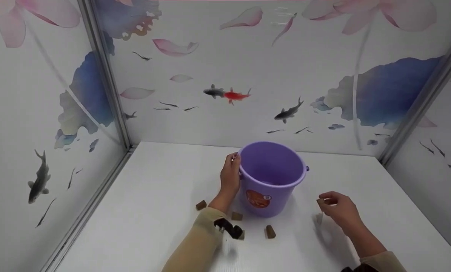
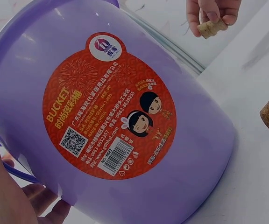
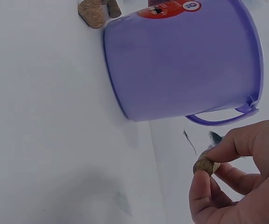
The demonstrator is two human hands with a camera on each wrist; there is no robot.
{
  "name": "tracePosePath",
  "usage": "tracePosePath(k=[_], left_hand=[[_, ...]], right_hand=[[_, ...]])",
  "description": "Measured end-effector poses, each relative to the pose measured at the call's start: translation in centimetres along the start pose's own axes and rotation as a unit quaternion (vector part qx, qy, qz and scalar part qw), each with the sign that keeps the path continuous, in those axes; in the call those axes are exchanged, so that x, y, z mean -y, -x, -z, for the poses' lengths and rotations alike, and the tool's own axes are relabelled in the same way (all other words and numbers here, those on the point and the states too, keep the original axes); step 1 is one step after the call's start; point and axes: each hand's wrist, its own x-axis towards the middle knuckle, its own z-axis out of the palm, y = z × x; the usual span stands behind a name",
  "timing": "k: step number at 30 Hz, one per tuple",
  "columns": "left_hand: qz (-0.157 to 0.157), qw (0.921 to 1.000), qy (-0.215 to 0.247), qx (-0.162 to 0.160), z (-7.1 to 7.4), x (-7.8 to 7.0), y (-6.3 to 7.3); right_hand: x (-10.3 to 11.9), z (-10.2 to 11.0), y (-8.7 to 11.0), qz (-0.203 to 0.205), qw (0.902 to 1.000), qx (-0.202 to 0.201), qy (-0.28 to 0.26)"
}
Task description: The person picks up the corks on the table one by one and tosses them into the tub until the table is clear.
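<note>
A purple bucket stands upright on the white table, a red round label on its near side. My left hand grips it at the left, with fingertips at the rim; in the left wrist view that hand's fingers lie by the handle and the bucket wall. To the right of the bucket, my right hand is raised above the table and pinches a cork between thumb and fingers. The bucket's inside shows only in part, and no cork is visible there.
Several loose corks lie on the table: one cork left of my left wrist, another cork near the bucket's base, and one more in front. White panels painted with fish and petals close off the back and both sides.
</note>
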Motion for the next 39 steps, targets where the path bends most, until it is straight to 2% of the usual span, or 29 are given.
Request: tracePosePath(k=[9,18,24,39], left_hand=[[0.005,1.0000,-0.001,-0.004,-0.3,-0.6,0.2],[-0.003,1.0000,-0.007,-0.002,-0.3,-0.5,0.2],[-0.005,0.9999,-0.009,-0.007,-0.2,-0.2,-0.1],[0.002,1.0000,-0.002,-0.005,-0.3,-0.2,-0.1]], right_hand=[[0.6,1.7,-0.4,0.002,0.9994,-0.002,-0.033],[1.1,2.7,-1.1,0.015,0.9986,-0.002,-0.051],[1.8,3.2,-1.8,0.027,0.9978,-0.003,-0.061],[3.9,3.3,-2.9,0.021,0.9976,-0.009,-0.066]])
